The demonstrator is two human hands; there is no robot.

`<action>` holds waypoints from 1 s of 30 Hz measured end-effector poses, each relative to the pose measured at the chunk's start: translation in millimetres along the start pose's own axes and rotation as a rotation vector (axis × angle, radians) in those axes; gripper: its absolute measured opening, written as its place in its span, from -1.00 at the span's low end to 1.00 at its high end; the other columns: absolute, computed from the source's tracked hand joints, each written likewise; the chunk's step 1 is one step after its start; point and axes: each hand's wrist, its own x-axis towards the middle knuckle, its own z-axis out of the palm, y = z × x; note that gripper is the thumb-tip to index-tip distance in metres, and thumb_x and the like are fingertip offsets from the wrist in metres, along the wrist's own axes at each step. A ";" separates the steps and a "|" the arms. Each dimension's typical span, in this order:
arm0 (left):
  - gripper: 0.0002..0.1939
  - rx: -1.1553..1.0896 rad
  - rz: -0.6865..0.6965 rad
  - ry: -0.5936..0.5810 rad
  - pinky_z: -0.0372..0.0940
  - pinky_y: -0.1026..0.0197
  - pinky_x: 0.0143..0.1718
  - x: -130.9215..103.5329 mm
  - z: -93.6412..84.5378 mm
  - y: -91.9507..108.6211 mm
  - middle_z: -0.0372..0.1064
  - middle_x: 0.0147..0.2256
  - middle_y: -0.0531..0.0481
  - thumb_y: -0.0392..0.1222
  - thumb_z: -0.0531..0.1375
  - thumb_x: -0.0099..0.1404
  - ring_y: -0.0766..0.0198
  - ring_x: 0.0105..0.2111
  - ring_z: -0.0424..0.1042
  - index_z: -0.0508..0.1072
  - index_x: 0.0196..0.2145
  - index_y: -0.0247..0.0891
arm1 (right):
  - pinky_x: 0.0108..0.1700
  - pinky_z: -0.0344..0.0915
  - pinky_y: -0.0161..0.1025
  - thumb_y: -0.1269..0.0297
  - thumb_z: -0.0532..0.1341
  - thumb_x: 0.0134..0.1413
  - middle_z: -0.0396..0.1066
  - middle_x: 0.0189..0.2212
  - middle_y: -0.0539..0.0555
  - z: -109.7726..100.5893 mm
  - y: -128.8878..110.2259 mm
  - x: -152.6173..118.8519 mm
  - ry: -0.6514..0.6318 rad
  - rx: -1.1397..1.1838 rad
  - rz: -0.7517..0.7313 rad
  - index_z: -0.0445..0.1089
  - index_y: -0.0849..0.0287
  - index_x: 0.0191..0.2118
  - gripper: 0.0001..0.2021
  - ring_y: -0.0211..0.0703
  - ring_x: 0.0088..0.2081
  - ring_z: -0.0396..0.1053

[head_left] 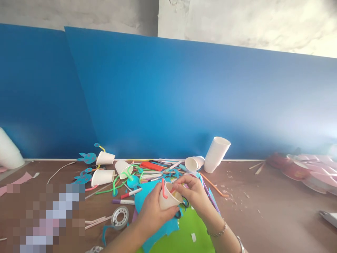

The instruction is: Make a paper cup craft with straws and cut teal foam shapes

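A white paper cup [168, 203] is held tilted in my left hand [151, 211], its fingers wrapped round the wall. A bent pinkish-red straw [164, 189] shows at the cup's left rim. The fingers of my right hand [193, 193] are pinched together at the cup's mouth, beside a small reddish piece; what they hold is hidden. Below the hands lie a torn blue sheet [143, 196] and a green sheet [195, 225]. The dark handles of scissors [185, 202] show partly behind the cup.
Behind are a leaning stack of cups [217, 154] and a lying cup [195, 163]. Left are cups with blue cutouts [105, 158], markers [131, 193] and a tape roll [120, 218]. A blue panel [184, 98] borders the table; pink items [310, 172] lie right.
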 end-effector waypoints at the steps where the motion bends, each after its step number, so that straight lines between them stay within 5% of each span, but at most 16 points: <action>1: -0.45 0.005 0.005 0.016 0.31 0.15 -0.28 0.0 -0.1 -0.4 0.44 -0.17 -0.07 -0.14 0.31 0.02 0.12 -0.26 0.41 0.28 -0.03 -0.24 | -0.41 0.28 -0.27 0.07 0.37 -0.15 0.45 -0.55 0.04 -0.4 -1.4 -0.5 0.002 0.021 0.010 0.48 0.17 -0.54 -0.74 -0.16 -0.45 0.36; 5: -0.47 -0.070 0.023 0.073 0.32 0.15 -0.22 1.5 -1.3 1.2 0.43 -0.12 -0.08 -0.15 0.30 0.04 0.11 -0.19 0.42 0.28 -0.02 -0.23 | -0.29 0.32 -0.22 0.04 0.36 -0.11 0.52 -0.38 0.08 -3.4 -5.3 -0.6 -0.030 0.085 0.059 0.54 0.14 -0.25 -0.67 -0.07 -0.31 0.42; 10: -0.47 -0.263 0.037 -0.001 0.34 0.14 -0.20 3.8 -1.2 4.7 0.44 -0.12 -0.11 -0.18 0.29 0.05 0.09 -0.18 0.43 0.29 -0.01 -0.27 | -0.30 0.29 -0.21 0.04 0.36 -0.12 0.49 -0.49 0.06 -6.3 -2.9 1.1 0.007 0.010 -0.026 0.55 0.16 -0.50 -0.74 -0.11 -0.37 0.38; 14: -0.46 -0.325 0.043 -0.027 0.34 0.12 -0.18 3.7 -0.1 2.3 0.43 -0.11 -0.13 -0.19 0.29 0.04 0.08 -0.16 0.43 0.29 -0.01 -0.29 | -0.29 0.29 -0.21 0.05 0.37 -0.12 0.50 -0.48 0.06 -5.1 -1.9 1.6 -0.003 0.005 -0.077 0.56 0.13 -0.49 -0.77 -0.11 -0.37 0.38; 24: -0.46 -0.136 0.097 0.013 0.34 0.13 -0.17 -0.1 -1.8 0.6 0.43 -0.11 -0.12 -0.20 0.32 0.04 0.09 -0.17 0.43 0.28 -0.02 -0.26 | -0.19 0.32 -0.14 0.06 0.28 0.02 0.53 -0.41 0.10 -6.8 -6.6 1.5 -0.089 -0.016 -0.197 0.59 0.10 -0.41 -0.76 -0.05 -0.30 0.41; 30: -0.50 0.168 0.219 0.188 0.35 0.06 -0.18 -0.3 -3.1 -3.6 0.42 -0.12 -0.11 -0.13 0.29 0.09 0.06 -0.16 0.43 0.27 -0.01 -0.19 | -0.14 0.30 -0.11 0.08 0.31 -0.05 0.55 -0.36 0.12 1.4 -8.8 -2.3 0.048 -0.114 -0.155 0.56 0.13 -0.41 -0.78 0.03 -0.24 0.43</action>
